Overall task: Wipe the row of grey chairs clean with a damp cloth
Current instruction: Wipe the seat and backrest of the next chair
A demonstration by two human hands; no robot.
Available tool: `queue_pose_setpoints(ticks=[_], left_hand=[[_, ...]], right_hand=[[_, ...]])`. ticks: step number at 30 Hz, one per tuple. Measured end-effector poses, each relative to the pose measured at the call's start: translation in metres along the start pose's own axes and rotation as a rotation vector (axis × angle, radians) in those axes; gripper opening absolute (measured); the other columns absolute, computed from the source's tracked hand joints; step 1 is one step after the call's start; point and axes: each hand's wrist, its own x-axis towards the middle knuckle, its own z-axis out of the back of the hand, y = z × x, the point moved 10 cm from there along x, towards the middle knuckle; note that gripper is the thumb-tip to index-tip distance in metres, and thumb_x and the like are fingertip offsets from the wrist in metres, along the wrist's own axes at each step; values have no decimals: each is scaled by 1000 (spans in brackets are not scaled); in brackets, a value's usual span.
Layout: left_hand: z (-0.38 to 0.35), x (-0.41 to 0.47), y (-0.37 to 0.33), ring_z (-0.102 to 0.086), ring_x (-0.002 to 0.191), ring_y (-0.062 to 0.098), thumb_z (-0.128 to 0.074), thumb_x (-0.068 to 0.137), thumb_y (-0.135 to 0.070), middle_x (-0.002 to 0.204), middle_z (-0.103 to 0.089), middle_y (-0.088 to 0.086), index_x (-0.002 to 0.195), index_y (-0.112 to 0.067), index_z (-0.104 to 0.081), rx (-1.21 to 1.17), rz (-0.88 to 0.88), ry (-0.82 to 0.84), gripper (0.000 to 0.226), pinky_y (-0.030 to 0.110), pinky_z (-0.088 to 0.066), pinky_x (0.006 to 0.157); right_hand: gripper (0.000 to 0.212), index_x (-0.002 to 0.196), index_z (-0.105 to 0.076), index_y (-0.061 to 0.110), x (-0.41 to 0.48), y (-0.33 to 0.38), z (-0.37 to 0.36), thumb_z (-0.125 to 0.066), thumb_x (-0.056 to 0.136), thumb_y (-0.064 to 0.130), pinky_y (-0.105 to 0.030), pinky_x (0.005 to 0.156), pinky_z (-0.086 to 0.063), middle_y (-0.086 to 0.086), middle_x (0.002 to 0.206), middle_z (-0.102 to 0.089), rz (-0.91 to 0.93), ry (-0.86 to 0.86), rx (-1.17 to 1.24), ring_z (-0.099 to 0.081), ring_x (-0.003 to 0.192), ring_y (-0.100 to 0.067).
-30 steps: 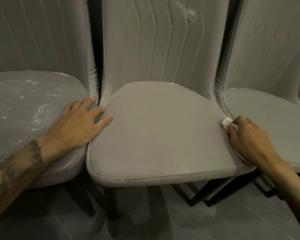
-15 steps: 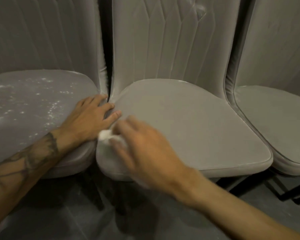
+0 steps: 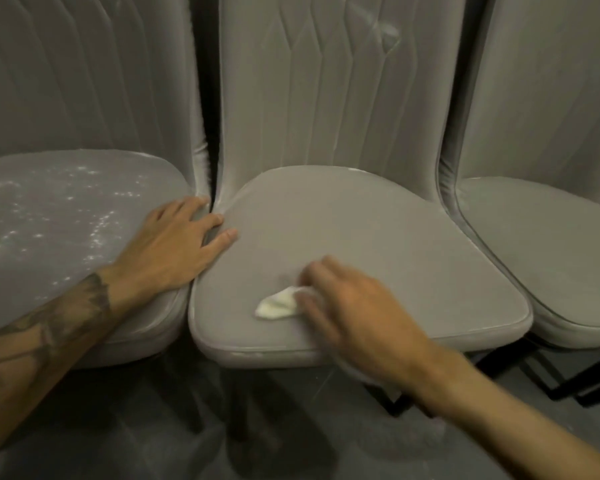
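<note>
Floor (image 3: 146,431), dark and grey, fills the near edge under both forearms. The right hand (image 3: 354,310), blurred, lies palm down on the front half of the middle chair (image 3: 388,237) seat. Its fingers are curled over the cloth (image 3: 277,303) and press it onto the seat; the blur hides how tightly they close. The cloth is a small white wad. Most of it sticks out to the left of the fingertips, near the seat's front left corner, and the rest is tucked under the hand.

The left hand (image 3: 174,244) rests flat with fingers straight and spread, holding nothing. Its palm sits on the right edge of the left chair (image 3: 49,216), and its fingertips reach across the seam onto the middle chair's back left corner. The two hands are well apart.

White specks (image 3: 97,233) dot the left chair's seat. The right chair (image 3: 555,258) stands just beside the middle one, with black legs (image 3: 568,386) under it. Behind the seats rise three padded backs with stitched vertical lines.
</note>
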Motion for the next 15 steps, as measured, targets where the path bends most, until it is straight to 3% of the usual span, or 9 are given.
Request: queue_pose_setpoints(ticks=[5, 8, 11, 15], left_hand=[[-1, 4, 4, -40, 145, 32, -1, 86, -90, 162, -39, 4, 138, -35, -61, 5, -14, -38, 96, 50, -28, 120], [1, 7, 2, -43, 143, 33, -6, 86, -88, 159, -43, 6, 134, -34, -65, 19, -24, -32, 93, 50, -29, 119], [10, 13, -1, -49, 137, 32, -14, 89, -81, 153, -49, 6, 124, -34, -68, 33, -68, -43, 80, 49, -33, 115], [14, 21, -4, -52, 133, 29, -20, 93, -76, 148, -52, 3, 112, -36, -62, 16, -117, -38, 61, 48, -37, 110]], right_hand=[[16, 103, -55, 22, -26, -179, 66, -47, 103, 36, -41, 81, -46, -8, 109, -62, -518, -137, -202, -60, 97, -34], [26, 113, -56, 14, -35, -239, 87, -46, 103, 36, -41, 81, -41, -19, 117, -61, -747, -186, -206, -58, 105, -40], [35, 120, -53, 14, -35, -239, 82, -48, 102, 44, -41, 80, -42, -17, 117, -59, -680, -172, -283, -58, 103, -41], [25, 114, -53, 7, -29, -243, 75, -50, 102, 29, -44, 78, -44, -22, 112, -58, -612, -239, -318, -57, 94, -42]])
